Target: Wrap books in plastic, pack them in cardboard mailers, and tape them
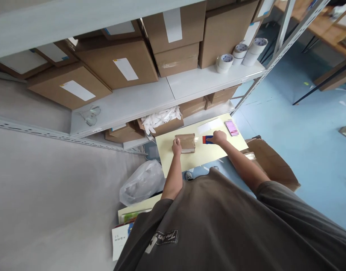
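A small brown cardboard box (185,143) lies on the pale yellow tabletop (173,165). My left hand (176,146) is closed on the box's left edge, thumb on top. To the right of the box, my right hand (219,137) grips a blue and red tape dispenser (208,139), held apart from the box. Shiny clear tape shows at the box's right edge. A white paper sheet (210,125) and a phone with a pink screen (231,128) lie farther back on the table.
Grey shelving (150,98) behind the table holds cardboard boxes (119,67), tape rolls (225,63) and glasses (91,116). White gloves (161,118) fill a carton below. A plastic bag (143,181) stands left of the table, an open carton (270,162) right.
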A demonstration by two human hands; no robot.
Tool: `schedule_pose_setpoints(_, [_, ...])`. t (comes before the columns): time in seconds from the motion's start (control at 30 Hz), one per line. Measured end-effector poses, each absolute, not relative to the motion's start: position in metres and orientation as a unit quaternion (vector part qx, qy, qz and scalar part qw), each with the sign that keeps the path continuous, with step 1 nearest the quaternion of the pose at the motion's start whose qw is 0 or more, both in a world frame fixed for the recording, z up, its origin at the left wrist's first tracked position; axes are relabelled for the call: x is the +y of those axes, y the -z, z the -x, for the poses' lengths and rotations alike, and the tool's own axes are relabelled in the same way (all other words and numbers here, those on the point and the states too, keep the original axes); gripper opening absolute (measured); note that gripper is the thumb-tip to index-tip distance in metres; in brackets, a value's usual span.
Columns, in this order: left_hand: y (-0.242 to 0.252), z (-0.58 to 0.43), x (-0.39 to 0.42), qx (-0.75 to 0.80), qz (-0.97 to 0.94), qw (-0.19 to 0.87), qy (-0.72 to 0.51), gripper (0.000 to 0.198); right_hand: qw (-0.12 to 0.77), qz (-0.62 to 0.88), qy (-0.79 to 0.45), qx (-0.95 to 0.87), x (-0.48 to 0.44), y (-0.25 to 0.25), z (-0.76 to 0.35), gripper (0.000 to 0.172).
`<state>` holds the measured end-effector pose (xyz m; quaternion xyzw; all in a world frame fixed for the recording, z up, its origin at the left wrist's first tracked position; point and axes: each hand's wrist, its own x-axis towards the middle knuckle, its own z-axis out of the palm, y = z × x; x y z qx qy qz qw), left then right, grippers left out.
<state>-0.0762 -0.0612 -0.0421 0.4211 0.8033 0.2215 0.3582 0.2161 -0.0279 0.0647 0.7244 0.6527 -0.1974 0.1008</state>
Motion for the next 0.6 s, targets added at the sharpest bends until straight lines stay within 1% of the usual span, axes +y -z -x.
schedule_pose_setpoints(0.1, [0.039, 0.078, -0.063, 0.800, -0.424, 0.360, -0.223, 0.045, 0.108, -0.721, 0.224, 0.647, -0.033, -0.046, -0.175, 0.050])
schedule_pose_setpoints(0.2, [0.037, 0.081, -0.065, 0.805, -0.427, 0.357, -0.208, 0.045, 0.141, -0.722, 0.259, 0.626, -0.043, -0.025, -0.138, 0.038])
schedule_pose_setpoints(0.27, [0.037, 0.083, -0.065, 0.810, -0.423, 0.354, -0.200, 0.043, 0.144, -0.724, 0.272, 0.617, -0.052, -0.010, -0.133, 0.041])
schedule_pose_setpoints(0.4, [0.038, 0.082, -0.064, 0.815, -0.422, 0.348, -0.192, 0.041, 0.146, -0.775, 0.275, 0.551, -0.072, 0.016, -0.177, 0.050])
schedule_pose_setpoints(0.53, [0.040, 0.079, -0.063, 0.811, -0.429, 0.340, -0.208, 0.040, 0.143, -0.802, 0.272, 0.512, -0.078, 0.026, -0.230, 0.050])
schedule_pose_setpoints(0.6, [0.041, 0.078, -0.063, 0.809, -0.430, 0.339, -0.215, 0.041, 0.116, -0.805, 0.282, 0.508, -0.077, 0.024, -0.234, 0.050])
